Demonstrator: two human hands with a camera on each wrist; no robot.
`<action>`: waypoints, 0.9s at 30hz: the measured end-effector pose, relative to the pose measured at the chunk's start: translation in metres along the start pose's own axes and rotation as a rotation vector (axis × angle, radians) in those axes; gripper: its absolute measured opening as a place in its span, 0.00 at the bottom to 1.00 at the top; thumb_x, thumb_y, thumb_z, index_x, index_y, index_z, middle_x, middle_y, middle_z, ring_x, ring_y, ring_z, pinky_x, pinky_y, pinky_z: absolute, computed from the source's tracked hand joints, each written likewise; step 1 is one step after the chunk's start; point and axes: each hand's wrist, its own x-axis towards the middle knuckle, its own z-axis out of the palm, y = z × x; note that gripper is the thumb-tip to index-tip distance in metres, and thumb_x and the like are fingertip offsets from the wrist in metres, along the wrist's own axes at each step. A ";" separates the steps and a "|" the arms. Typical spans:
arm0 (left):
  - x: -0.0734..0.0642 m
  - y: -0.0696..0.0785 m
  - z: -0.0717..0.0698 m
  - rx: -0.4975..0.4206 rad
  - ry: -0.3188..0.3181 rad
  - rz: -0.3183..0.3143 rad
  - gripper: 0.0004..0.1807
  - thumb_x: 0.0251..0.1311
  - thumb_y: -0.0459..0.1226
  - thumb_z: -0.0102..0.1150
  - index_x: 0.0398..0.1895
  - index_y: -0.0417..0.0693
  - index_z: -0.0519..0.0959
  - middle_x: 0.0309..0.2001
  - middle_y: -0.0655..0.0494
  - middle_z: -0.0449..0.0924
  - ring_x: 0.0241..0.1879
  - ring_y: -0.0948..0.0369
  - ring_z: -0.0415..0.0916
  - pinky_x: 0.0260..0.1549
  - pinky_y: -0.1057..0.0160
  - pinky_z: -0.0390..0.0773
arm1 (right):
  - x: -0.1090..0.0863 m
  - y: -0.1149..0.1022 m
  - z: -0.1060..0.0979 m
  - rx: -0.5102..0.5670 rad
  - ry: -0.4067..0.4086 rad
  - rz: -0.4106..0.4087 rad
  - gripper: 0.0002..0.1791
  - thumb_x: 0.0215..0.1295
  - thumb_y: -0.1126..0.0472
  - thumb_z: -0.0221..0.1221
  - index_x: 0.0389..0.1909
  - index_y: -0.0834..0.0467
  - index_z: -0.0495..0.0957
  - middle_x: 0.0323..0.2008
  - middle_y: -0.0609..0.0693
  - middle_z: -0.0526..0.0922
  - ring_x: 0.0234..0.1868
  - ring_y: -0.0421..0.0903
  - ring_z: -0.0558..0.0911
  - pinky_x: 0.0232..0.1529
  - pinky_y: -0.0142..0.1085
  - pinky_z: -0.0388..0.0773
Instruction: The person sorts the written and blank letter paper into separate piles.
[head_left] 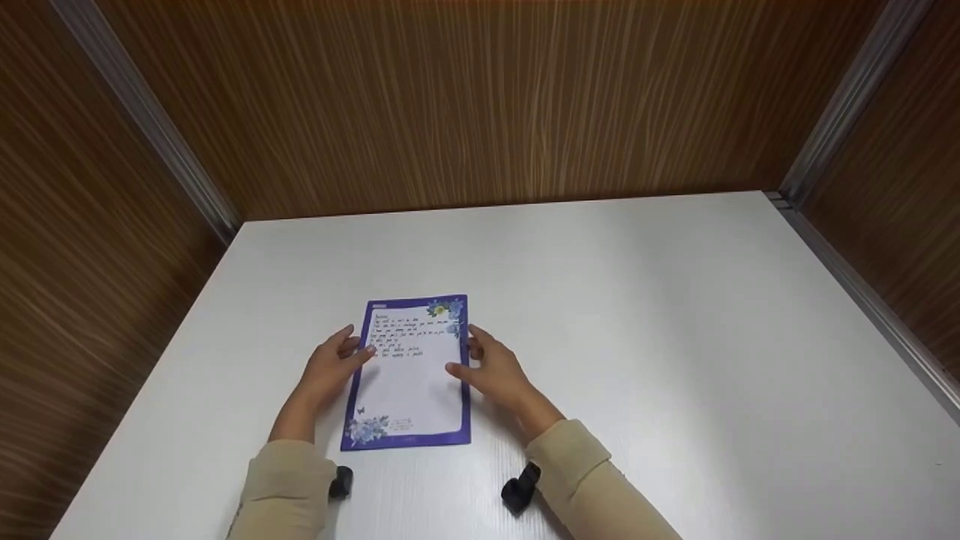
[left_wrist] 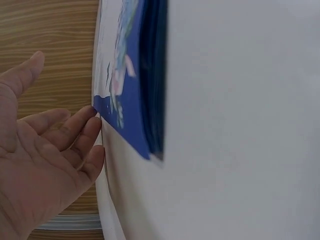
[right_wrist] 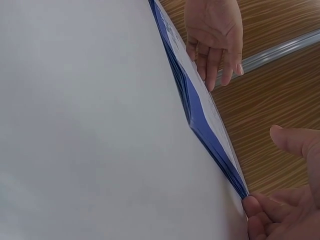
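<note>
A stack of letter paper (head_left: 412, 390) with a purple-blue border, printed flowers and lines of handwriting on its top sheet lies flat on the white table. Several layers show along its edge in the right wrist view. My left hand (head_left: 328, 369) is at the stack's left side, fingertips at the edge and thumb raised above the sheet. On the opposite side my right hand (head_left: 499, 371) touches the edge with its fingertips (right_wrist: 251, 205), its thumb lifted clear of the paper. Neither hand pinches the stack.
Wood-grain panels (head_left: 480, 105) stand behind the white table (head_left: 637, 315) and at both sides, joined by metal corner strips (head_left: 855, 97). Black wrist devices (head_left: 519, 489) sit by the beige sleeves (head_left: 600, 487).
</note>
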 end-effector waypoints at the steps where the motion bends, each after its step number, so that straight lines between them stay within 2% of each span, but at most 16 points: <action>1: 0.000 0.000 0.000 -0.003 0.005 0.005 0.41 0.66 0.46 0.55 0.73 0.37 0.48 0.68 0.35 0.58 0.67 0.43 0.57 0.66 0.49 0.55 | 0.000 0.000 0.000 0.007 0.006 0.000 0.44 0.58 0.57 0.66 0.70 0.68 0.55 0.57 0.61 0.74 0.56 0.53 0.75 0.60 0.44 0.69; 9: 0.001 0.000 0.002 -0.036 0.064 0.024 0.37 0.67 0.44 0.55 0.72 0.38 0.53 0.66 0.37 0.62 0.65 0.44 0.61 0.64 0.51 0.60 | 0.001 0.001 -0.002 0.087 0.049 -0.001 0.40 0.60 0.60 0.65 0.69 0.68 0.58 0.56 0.62 0.75 0.55 0.55 0.76 0.56 0.42 0.73; 13: 0.002 -0.001 0.003 -0.075 0.094 0.039 0.34 0.66 0.41 0.56 0.71 0.40 0.57 0.65 0.40 0.65 0.63 0.46 0.64 0.62 0.53 0.64 | 0.001 0.000 -0.002 0.155 0.075 -0.002 0.36 0.60 0.65 0.63 0.67 0.67 0.61 0.55 0.63 0.75 0.54 0.56 0.78 0.52 0.40 0.77; 19: 0.003 -0.001 0.006 -0.143 0.113 0.063 0.30 0.64 0.32 0.57 0.69 0.43 0.62 0.63 0.43 0.68 0.57 0.48 0.71 0.51 0.56 0.76 | 0.002 0.000 -0.001 0.244 0.125 0.003 0.34 0.58 0.73 0.62 0.66 0.64 0.63 0.53 0.63 0.75 0.48 0.55 0.81 0.41 0.37 0.82; 22: 0.003 0.000 0.007 -0.183 0.115 0.063 0.30 0.62 0.27 0.57 0.68 0.42 0.64 0.63 0.42 0.68 0.54 0.47 0.74 0.45 0.59 0.80 | 0.003 0.000 -0.001 0.241 0.149 0.011 0.35 0.57 0.75 0.62 0.66 0.63 0.63 0.51 0.62 0.76 0.46 0.54 0.81 0.40 0.36 0.82; 27: 0.003 0.002 0.009 -0.204 0.124 0.070 0.32 0.58 0.22 0.56 0.67 0.40 0.65 0.61 0.39 0.68 0.53 0.47 0.74 0.44 0.61 0.80 | 0.005 0.001 -0.001 0.213 0.170 0.034 0.35 0.55 0.75 0.62 0.66 0.65 0.63 0.48 0.61 0.77 0.45 0.54 0.81 0.41 0.35 0.81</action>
